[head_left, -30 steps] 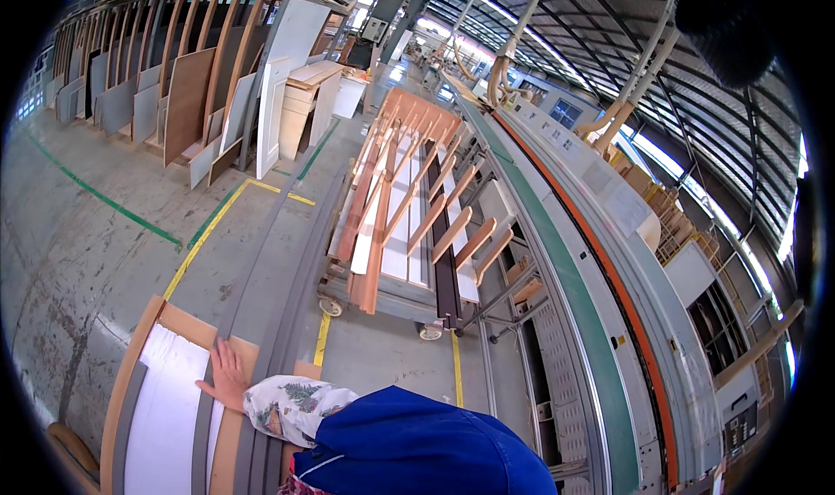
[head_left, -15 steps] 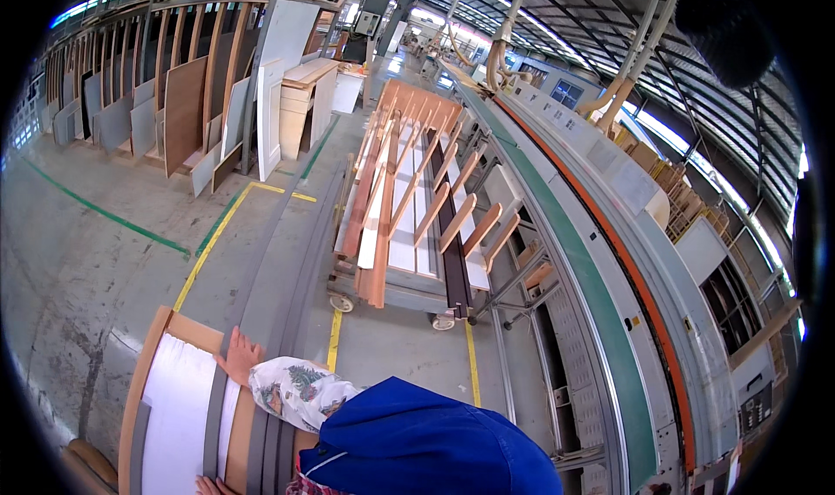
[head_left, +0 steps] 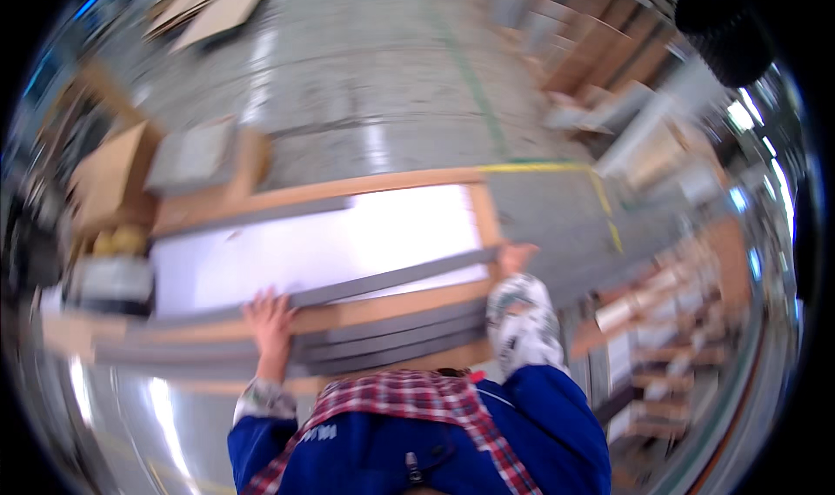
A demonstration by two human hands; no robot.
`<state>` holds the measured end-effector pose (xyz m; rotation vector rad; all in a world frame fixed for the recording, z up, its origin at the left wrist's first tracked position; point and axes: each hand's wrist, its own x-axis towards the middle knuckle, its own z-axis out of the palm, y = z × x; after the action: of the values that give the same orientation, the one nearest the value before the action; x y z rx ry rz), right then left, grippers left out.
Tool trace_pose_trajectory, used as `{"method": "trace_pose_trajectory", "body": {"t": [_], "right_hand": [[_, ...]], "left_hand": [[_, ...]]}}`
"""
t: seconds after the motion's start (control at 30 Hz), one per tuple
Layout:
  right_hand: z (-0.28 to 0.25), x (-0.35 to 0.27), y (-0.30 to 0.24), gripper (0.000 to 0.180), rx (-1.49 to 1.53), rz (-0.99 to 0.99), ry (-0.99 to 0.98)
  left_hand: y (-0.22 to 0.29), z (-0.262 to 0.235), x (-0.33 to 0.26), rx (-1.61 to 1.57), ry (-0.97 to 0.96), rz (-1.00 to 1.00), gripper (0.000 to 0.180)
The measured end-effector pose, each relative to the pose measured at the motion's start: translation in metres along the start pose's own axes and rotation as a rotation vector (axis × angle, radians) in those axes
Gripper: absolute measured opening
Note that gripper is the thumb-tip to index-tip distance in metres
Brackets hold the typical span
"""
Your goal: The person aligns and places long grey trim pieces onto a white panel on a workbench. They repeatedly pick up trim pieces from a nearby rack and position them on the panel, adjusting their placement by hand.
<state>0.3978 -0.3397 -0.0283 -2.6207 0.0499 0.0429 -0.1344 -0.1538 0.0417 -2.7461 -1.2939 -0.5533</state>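
Note:
A long grey strip (head_left: 400,275) lies slantwise over a white panel (head_left: 417,217) in a brown frame. At the strip's right end is my right hand (head_left: 517,257), its fingers closed around the end. Farther left, my left hand (head_left: 270,321) grips the same strip from above, fingers over it; motion blur softens their outline. Another grey strip (head_left: 296,210) lies along the far side of the white panel. Several more grey strips (head_left: 400,334) lie side by side along the near edge, close to my body.
Cardboard-brown boxes (head_left: 113,177) and a grey block (head_left: 193,154) stand at the left. A cart with wooden pieces (head_left: 661,347) is at the right. Upright boards (head_left: 583,51) lean at the far right. Yellow floor tape (head_left: 539,167) runs beyond the frame.
My view has swung left from the cart and long machine to the framed panel. Both hands and the grey strip now show in full; the left hand was mostly cut off before.

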Motion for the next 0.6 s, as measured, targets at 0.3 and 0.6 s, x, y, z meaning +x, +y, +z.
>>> {"method": "trace_pose_trajectory", "body": {"t": [0.3,0.6], "right_hand": [[0.013,0.157,0.092,0.070,0.249,0.061,0.040],[-0.030,0.128,0.027,0.039,0.579,0.292,-0.119]], "left_hand": [[0.010,0.042,0.015,-0.028,0.057,-0.188,0.056],[0.046,0.054,0.031,0.047,-0.018,-0.195,0.053]]}}
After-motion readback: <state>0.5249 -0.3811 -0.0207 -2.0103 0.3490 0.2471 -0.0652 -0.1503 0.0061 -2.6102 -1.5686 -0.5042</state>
